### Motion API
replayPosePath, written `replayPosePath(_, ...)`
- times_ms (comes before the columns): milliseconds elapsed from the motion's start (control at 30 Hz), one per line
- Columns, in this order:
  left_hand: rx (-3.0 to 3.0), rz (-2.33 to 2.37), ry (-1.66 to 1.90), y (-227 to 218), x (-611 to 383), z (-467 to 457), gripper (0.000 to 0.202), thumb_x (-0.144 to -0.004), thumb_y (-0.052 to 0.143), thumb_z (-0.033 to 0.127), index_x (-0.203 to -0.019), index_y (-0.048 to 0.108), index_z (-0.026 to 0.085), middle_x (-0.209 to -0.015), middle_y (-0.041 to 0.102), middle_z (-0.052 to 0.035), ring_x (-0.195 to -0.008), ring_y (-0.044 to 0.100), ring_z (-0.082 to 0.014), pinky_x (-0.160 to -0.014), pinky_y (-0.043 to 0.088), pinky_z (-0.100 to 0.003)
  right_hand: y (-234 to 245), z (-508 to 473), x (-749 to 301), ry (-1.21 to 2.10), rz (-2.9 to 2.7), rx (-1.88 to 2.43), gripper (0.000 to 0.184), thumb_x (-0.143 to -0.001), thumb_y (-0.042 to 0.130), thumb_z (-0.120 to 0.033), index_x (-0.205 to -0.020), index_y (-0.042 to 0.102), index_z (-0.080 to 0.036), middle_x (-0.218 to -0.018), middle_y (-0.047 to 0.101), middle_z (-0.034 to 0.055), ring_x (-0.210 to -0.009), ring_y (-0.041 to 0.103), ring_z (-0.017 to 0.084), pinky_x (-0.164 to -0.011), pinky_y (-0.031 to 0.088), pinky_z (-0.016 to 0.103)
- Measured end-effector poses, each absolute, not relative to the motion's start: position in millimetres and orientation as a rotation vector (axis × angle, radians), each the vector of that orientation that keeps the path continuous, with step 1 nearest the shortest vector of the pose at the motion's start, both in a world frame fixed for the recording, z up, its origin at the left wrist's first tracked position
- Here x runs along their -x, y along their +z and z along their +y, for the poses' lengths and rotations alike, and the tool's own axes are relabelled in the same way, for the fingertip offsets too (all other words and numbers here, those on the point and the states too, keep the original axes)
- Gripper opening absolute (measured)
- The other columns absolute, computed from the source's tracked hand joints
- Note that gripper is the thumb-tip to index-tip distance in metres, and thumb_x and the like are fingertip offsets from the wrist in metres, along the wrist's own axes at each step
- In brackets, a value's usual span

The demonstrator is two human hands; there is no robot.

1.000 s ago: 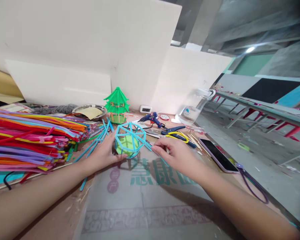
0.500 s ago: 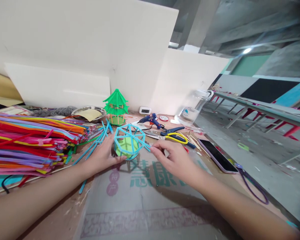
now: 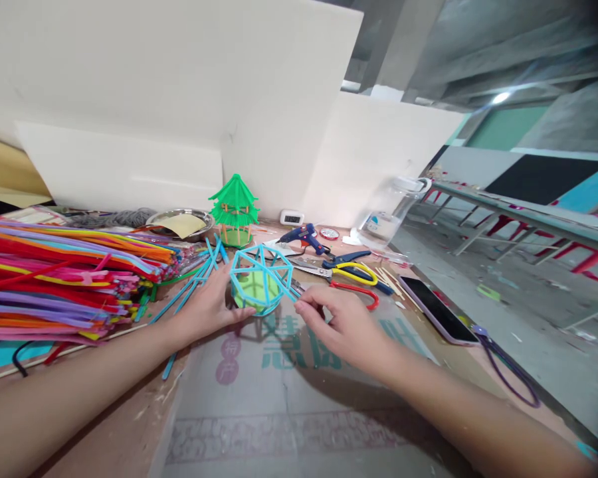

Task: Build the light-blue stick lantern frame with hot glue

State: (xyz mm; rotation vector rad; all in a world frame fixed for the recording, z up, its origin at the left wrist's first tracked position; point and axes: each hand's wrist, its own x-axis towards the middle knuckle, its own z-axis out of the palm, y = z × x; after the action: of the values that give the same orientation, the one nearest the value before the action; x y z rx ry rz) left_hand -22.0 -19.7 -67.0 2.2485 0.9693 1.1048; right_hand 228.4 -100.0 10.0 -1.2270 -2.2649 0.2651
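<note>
My left hand (image 3: 204,302) is curled round the near left side of a small light-blue frame (image 3: 262,271), its thumb at the lower edge. The frame looks built of pipe cleaners, with struts crossing over its top and a light-green round base (image 3: 254,291) inside. On the other side, my right hand (image 3: 336,318) pinches the end of a blue pipe cleaner (image 3: 293,292) that reaches to the frame's right rim. Whether that strip is joined to the rim I cannot tell. Behind the frame stands a green tiered-roof pavilion model (image 3: 235,206).
Bundles of coloured pipe cleaners (image 3: 70,279) lie at left, with loose blue strips (image 3: 179,302) beside my left hand. Behind and right are a glue gun (image 3: 303,237), yellow-handled scissors (image 3: 353,273), a red handle (image 3: 371,304), a phone (image 3: 436,309) and a clear jug (image 3: 386,212).
My right hand has shifted slightly down and left with the strip's end, and more of the red handle shows behind it. My left hand keeps its hold; the view has moved slightly.
</note>
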Motion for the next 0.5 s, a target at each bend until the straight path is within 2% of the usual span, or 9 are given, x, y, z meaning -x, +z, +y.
replayPosePath(167,-2.270,0.942,1.011,-62.0,22.0,-22.9,0.077,-0.078,0.072,0.046,-0.143,0.036,0.023,-0.146,0.046,-0.0135,-0.136,0.042,-0.0325,-0.113,0.034,-0.051,5.1,-93.1,-230.7,0.293,-2.222,1.277,0.030,-0.095,0.046,-0.029,-0.068,0.049,-0.019,-0.062,0.050,-0.0038,-0.059,0.046,0.010,-0.057,0.029,0.023)
replayPosePath(333,-2.235,0.972,0.981,-57.8,21.4,-25.8,0.077,-0.078,0.072,0.046,-0.142,0.037,0.022,-0.144,0.048,-0.0150,-0.133,0.045,-0.0338,-0.111,0.037,-0.052,1.4,-85.7,-233.5,0.329,-2.205,1.336,0.031,-0.096,0.047,-0.032,-0.068,0.054,-0.019,-0.061,0.052,-0.0038,-0.058,0.047,0.010,-0.054,0.027,0.024)
replayPosePath(500,-2.260,1.000,0.951,-57.9,22.0,-25.4,0.077,-0.078,0.072,0.048,-0.141,0.038,0.020,-0.145,0.046,-0.0160,-0.135,0.043,-0.0341,-0.111,0.036,-0.052,-2.4,-82.2,-234.1,0.378,-2.212,1.309,0.031,-0.096,0.047,-0.033,-0.069,0.055,-0.018,-0.062,0.053,-0.0040,-0.059,0.047,0.009,-0.055,0.030,0.023)
